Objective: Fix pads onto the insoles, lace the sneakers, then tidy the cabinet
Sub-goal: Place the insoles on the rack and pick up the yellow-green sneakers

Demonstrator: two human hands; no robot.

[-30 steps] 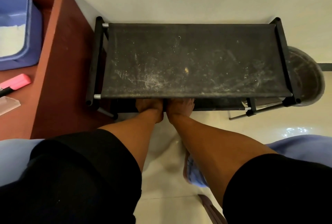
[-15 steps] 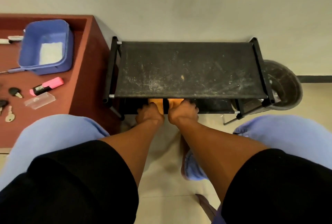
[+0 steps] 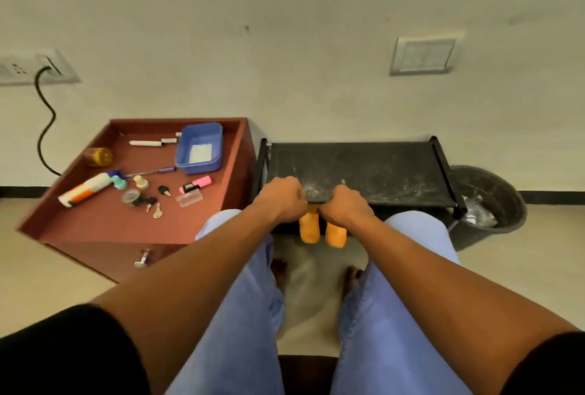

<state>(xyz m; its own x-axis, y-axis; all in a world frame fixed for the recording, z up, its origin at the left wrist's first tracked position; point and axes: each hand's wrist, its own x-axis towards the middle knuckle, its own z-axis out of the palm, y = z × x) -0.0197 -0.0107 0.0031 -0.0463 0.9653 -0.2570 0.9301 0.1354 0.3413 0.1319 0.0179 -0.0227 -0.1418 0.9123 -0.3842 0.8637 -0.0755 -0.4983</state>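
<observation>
Got an orange sneaker (image 3: 309, 227) in my left hand (image 3: 282, 199) and its mate (image 3: 335, 234) in my right hand (image 3: 345, 210) — each grip curled tight, just off the black shoe rack (image 3: 380, 170). Best to lift level — keep them paired, clear that shelf edge.
</observation>
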